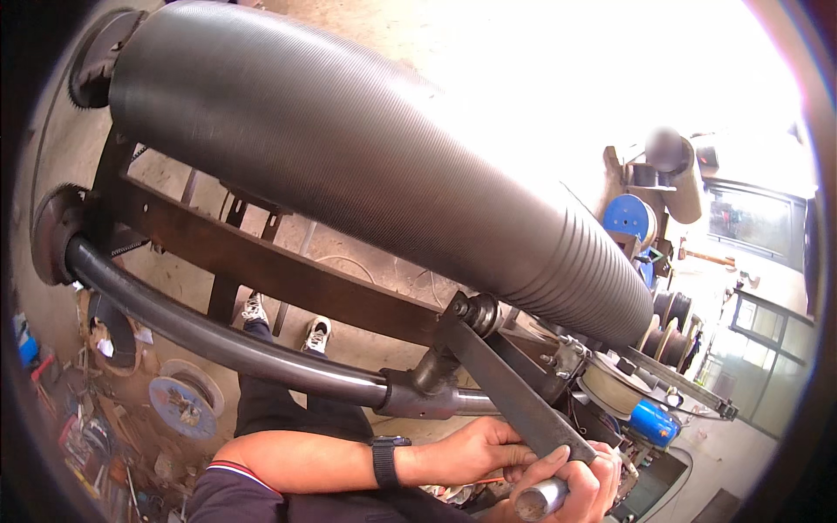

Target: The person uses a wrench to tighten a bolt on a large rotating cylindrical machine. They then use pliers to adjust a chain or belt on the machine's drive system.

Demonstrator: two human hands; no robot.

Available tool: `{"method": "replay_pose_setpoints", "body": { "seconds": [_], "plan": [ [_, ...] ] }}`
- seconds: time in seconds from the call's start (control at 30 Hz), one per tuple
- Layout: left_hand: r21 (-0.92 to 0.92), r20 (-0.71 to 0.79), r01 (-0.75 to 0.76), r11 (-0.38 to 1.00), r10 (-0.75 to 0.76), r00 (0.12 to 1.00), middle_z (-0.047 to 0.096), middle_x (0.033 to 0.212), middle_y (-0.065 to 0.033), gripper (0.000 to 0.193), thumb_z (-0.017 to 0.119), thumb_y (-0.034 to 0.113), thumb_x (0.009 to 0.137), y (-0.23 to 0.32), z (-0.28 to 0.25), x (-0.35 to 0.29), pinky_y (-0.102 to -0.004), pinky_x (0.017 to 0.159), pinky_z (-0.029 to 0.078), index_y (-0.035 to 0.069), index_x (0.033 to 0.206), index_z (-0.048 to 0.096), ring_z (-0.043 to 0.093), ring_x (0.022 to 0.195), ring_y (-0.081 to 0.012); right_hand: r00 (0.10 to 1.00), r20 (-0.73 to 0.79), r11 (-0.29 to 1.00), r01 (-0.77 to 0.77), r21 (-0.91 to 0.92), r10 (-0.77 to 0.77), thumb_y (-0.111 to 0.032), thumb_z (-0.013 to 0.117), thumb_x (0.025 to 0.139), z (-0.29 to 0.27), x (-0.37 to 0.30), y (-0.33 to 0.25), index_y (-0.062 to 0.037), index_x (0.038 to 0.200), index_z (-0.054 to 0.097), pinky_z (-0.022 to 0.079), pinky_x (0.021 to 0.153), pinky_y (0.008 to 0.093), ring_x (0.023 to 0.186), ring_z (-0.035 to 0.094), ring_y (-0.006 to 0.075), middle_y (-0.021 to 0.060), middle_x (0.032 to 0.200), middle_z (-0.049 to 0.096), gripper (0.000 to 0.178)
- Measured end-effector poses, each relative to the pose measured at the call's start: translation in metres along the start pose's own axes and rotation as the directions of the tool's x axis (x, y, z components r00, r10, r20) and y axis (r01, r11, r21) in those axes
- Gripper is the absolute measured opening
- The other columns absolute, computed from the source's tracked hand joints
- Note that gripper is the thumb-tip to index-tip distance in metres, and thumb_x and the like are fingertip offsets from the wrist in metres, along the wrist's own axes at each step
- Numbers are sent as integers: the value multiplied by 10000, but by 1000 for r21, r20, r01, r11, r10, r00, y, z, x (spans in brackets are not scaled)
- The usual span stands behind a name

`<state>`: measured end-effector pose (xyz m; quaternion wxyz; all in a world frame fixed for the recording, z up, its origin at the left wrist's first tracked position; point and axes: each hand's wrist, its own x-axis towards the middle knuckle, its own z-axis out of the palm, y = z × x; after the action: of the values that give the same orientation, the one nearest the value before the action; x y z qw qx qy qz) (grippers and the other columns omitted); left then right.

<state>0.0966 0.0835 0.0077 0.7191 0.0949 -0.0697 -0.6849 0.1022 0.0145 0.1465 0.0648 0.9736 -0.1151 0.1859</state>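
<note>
Left arm (314,459) reaches out sideways to the right, left hand (478,451) with fingers bent inward. Right hand (586,488) (practically on top of it) is curled in a grip.

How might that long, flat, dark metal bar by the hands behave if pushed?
The long, flat, dark metal bar is probably stiff: it shows no sag. Its solid-looking metal suggests it's fairly heavy. The right hand at its near end may steady it.
</note>
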Motion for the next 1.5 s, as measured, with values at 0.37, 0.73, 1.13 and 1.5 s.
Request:
{"method": "replay_pose_setpoints", "body": {
  "seconds": [0.37, 0.73, 1.13, 1.5],
  "plan": [
    [-58, -20, 67, 996, -69, 997, 684, 987, -11, 247, 602, 132, 1065, 4, 3, -4, -258, 774, 510, -11, 1246, 688, 585, 843, -87, 992, 124, 1000, -10, -18, 12, 7, 709, 838, -13, 3, 4, -48, 789, 544, 567, 606, 455, 605, 645, 343, 161, 679, 600, 181],
    [-172, 25, 95, 981, -92, 995, 716, 1008, -16, 227, 596, 130, 1066, -8, 3, -2, -253, 786, 518, -12, 1212, 697, 605, 850, -84, 990, 139, 1000, -2, -3, 3, 8, 704, 833, -14, 7, 6, -48, 807, 546, 569, 584, 442, 590, 638, 332, 151, 681, 602, 169],
    [-74, 21, 153, 985, -152, 988, 714, 1017, -21, 245, 603, 120, 1059, -11, 4, -4, -248, 795, 522, -16, 1243, 691, 609, 870, -79, 986, 164, 1000, -15, 8, 14, 22, 701, 825, -19, 12, 5, -43, 830, 558, 568, 597, 443, 596, 634, 317, 146, 693, 609, 157],
    [-108, 11, 163, 981, -163, 987, 692, 998, -10, 248, 607, 137, 1063, -14, 4, -6, -251, 778, 516, -17, 1238, 692, 596, 867, -78, 987, 155, 999, -37, 4, 36, 28, 704, 819, -18, 18, 1, -42, 837, 559, 575, 602, 447, 599, 637, 317, 144, 698, 612, 163]
  ]
}}
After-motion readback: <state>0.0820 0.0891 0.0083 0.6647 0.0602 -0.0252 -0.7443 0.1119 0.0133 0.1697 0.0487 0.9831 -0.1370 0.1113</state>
